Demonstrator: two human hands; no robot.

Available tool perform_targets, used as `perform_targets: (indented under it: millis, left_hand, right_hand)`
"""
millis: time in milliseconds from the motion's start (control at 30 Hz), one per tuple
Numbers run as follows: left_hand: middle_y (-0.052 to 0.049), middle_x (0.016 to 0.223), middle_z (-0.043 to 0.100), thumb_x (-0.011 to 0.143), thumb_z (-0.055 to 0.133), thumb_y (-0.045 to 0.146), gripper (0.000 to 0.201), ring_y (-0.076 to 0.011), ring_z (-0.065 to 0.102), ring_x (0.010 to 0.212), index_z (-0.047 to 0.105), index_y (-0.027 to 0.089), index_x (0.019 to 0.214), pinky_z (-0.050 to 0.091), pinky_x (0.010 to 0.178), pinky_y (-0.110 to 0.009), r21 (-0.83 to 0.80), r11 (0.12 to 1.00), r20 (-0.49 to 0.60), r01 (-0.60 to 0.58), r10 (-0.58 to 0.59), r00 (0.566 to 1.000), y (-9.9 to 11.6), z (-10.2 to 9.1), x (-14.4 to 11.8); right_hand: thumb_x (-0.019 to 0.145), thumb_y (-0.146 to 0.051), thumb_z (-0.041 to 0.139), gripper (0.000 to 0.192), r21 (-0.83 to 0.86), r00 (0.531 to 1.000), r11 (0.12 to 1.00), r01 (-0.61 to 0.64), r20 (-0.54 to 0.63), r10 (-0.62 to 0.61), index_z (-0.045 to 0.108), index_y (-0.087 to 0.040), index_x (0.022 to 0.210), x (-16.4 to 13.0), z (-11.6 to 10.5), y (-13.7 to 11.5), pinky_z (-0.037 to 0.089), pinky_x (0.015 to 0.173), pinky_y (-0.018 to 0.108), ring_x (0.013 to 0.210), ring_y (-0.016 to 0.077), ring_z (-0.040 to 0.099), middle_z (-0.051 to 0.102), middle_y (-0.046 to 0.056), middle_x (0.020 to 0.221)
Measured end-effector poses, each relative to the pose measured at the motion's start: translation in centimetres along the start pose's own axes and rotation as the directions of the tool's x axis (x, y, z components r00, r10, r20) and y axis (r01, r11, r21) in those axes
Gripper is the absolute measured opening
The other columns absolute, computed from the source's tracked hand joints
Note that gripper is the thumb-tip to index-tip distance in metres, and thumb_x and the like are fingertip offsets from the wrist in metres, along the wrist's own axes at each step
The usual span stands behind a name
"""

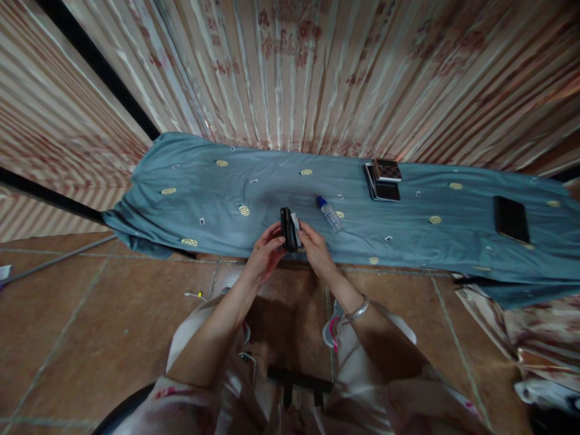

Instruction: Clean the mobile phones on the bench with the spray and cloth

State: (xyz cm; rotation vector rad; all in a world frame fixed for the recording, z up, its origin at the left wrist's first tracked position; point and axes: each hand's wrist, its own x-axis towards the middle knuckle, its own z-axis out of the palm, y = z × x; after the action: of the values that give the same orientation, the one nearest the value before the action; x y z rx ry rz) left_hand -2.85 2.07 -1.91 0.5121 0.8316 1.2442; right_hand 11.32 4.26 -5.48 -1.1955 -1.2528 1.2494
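Over the near edge of a blue cloth, my left hand (266, 251) grips a small black wallet-like case (287, 228) by its left side, thumb across the front. My right hand (316, 248) is at the case's right side, its fingers pinching a thin white piece (295, 222) against it. Whether that piece is paper or fabric is too small to tell. Just right of my hands, a clear bottle with a blue cap (330, 214) lies on its side on the cloth.
The blue patterned cloth (203, 187) covers a long, low surface. Farther right are a checkered brown wallet (387, 170) on flat dark items (385, 191) and a black flat case (512, 219). A pleated curtain (290, 78) hangs behind; dark poles (104, 66) stand left. Tiled floor (67, 302) lies below.
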Motion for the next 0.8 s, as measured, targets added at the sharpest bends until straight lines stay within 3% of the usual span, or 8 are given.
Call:
perform_targets:
  millis: [167,267,467,800]
  left_hand:
    - [-0.002,0.089,0.072,0.061,0.081,0.019,0.049,-0.0193,0.065,0.092,0.063,0.02,0.106,0.049,0.086,-0.035,-0.012,0.999,-0.016,0.035,-0.035,0.999,0.4,-0.4,0.2]
    - [0.0,0.092,0.072,0.06,0.082,0.017,0.053,-0.0186,0.067,0.087,0.061,0.021,0.109,0.05,0.085,-0.038,0.019,0.996,0.001,0.082,-0.082,0.997,0.6,-0.3,-0.1]
    - [0.0,0.101,0.071,0.053,0.085,0.011,0.06,-0.0155,0.067,0.087,0.063,0.022,0.108,0.051,0.079,-0.03,0.042,0.994,0.061,0.1,-0.102,0.993,0.3,0.2,-0.5]
    - [0.001,0.085,0.069,0.047,0.088,0.013,0.045,-0.0105,0.061,0.078,0.069,0.017,0.087,0.046,0.075,-0.024,0.099,0.988,0.064,0.115,-0.122,0.991,0.1,-0.1,-0.2]
  right_hand:
    - [0.085,-0.052,0.058,0.047,-0.023,0.999,1.0,-0.019,0.048,0.02,0.069,-0.024,0.121,-0.4,-0.1,-0.1,0.042,0.109,0.04,0.12,0.0239,0.061,0.07,0.002,0.125]
    - [0.083,-0.052,0.059,0.045,-0.019,1.0,1.0,-0.017,0.025,0.017,0.071,-0.023,0.116,-0.5,-0.3,-0.1,0.044,0.106,0.041,0.115,0.0249,0.063,0.072,0.004,0.119]
    - [0.081,-0.051,0.061,0.041,-0.002,0.999,1.0,-0.009,0.04,0.009,0.074,-0.023,0.108,-0.6,-0.9,-0.5,0.044,0.103,0.039,0.11,0.0235,0.065,0.074,0.002,0.112]
    - [0.074,-0.05,0.069,0.04,0.075,0.991,0.992,-0.099,0.094,0.092,0.076,-0.022,0.102,-1.2,-1.4,-1.6,0.05,0.09,0.034,0.096,0.0214,0.067,0.076,0.002,0.101]
